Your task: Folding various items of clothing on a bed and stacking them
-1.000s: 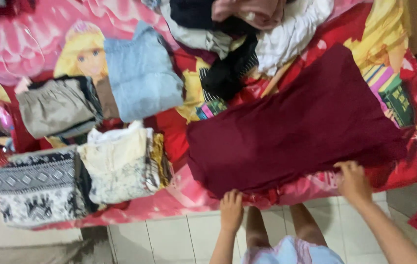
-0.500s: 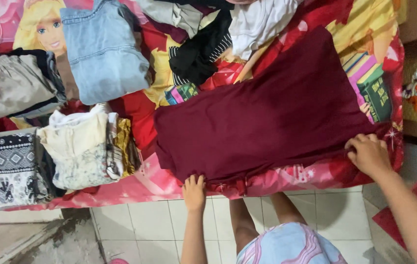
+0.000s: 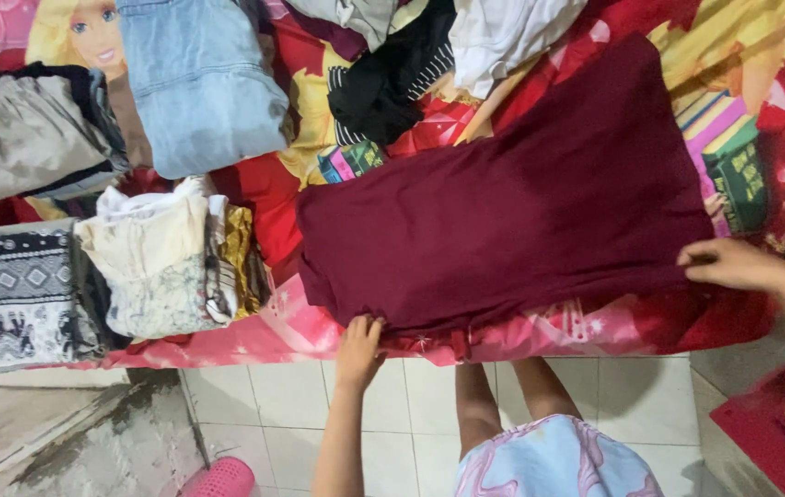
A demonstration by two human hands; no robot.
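Maroon cloth point(image 3: 503, 221) flat | left fingers point(image 3: 360, 329) pinch near edge | right fingers point(image 3: 701, 258) pinch far corner

Both forearms bare, no sleeves in view. Left hand point(image 3: 358, 342) and right hand point(image 3: 733, 265) carry no rings, watch or gloves. Lower garment point(image 3: 558, 460): pale blue cloth with pink swirled pattern. Legs bare below it.
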